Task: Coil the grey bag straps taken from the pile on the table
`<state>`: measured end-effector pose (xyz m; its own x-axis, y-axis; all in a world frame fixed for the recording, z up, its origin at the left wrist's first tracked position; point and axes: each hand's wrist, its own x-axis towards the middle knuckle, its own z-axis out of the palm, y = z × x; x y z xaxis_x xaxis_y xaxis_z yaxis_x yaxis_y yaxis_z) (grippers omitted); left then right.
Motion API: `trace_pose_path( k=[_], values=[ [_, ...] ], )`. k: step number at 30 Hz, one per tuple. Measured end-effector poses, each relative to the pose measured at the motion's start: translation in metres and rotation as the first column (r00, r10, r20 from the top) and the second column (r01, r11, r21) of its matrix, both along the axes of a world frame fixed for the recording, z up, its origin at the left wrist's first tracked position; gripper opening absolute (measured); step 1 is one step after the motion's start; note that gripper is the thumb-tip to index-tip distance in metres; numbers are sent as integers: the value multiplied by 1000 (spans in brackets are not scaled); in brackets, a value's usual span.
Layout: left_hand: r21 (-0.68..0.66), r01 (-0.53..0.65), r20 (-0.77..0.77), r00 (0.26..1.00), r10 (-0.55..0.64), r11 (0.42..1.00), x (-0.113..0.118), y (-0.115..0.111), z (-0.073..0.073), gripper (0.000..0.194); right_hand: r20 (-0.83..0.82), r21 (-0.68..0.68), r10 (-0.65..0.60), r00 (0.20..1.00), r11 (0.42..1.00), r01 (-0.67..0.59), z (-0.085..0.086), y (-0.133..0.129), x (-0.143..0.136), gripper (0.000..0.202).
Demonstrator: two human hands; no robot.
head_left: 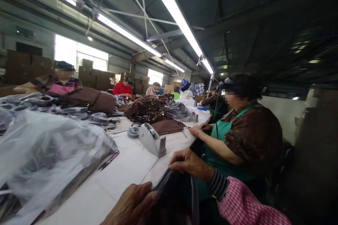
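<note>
A grey strap [164, 179] runs between my two hands at the table's near edge, and part of it hangs down at the right. My left hand [133, 202], at the bottom centre, pinches its lower end between thumb and fingers. Farther up and to the right, my right hand [191, 163] grips the upper end, with thumb and forefinger pressed together. Dark material below the strap is too dim to make out. Just beyond my hands, a grey tape dispenser [152, 140] stands on the white table [126, 168].
Clear plastic [52, 147] covers a bundle at the left. Brown bags [92, 100] and grey straps [76, 114] are heaped behind it. At the right, a person in a green apron [221, 130] handles a brown bag [167, 126]. Other people sit farther along.
</note>
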<state>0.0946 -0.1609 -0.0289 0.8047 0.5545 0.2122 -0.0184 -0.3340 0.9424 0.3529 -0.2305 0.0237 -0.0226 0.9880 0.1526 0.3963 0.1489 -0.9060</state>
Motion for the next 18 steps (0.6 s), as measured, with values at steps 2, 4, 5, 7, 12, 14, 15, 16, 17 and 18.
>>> trace_pose_path(
  k=[2, 4, 5, 7, 12, 14, 15, 16, 17, 18],
  values=[
    [-42, 63, -15, 998, -64, 997, 2, -2, 9, 55, -75, -4, 29, 997, 1000, -30, -15, 8, -6, 39],
    [-200, 119, 30, 993, -115, 973, 4, -1, 18, 58, -202, 3, 52, 978, 999, -53, -34, 12, -27, 45],
    [-293, 123, 70, 992, -107, 948, 6, 2, 21, 58, -283, 12, 51, 958, 999, -50, -45, 13, -42, 49],
    [-444, 81, 167, 986, -6, 892, 9, 8, 25, 55, -435, 45, -26, 900, 998, 50, -66, 12, -75, 57],
    [-639, 105, 367, 912, 182, 762, 5, 8, 43, 43, -426, 184, -323, 845, 883, 431, -97, 4, -137, 56],
    [-620, 149, 409, 899, 155, 770, 0, 0, 57, 39, -378, 205, -362, 852, 865, 459, -100, 3, -147, 55],
    [-592, 155, 422, 896, 139, 791, -3, -3, 63, 36, -359, 195, -358, 862, 874, 445, -101, 3, -150, 56],
    [-556, 141, 427, 894, 137, 819, -6, -5, 68, 33, -342, 183, -331, 879, 894, 408, -102, 4, -152, 57],
    [-509, 103, 425, 893, 145, 855, -9, -5, 71, 30, -326, 175, -276, 904, 922, 345, -104, 4, -153, 59],
    [-445, 39, 415, 894, 167, 895, -11, -3, 72, 29, -313, 168, -198, 929, 951, 260, -105, 4, -154, 61]
  ],
)
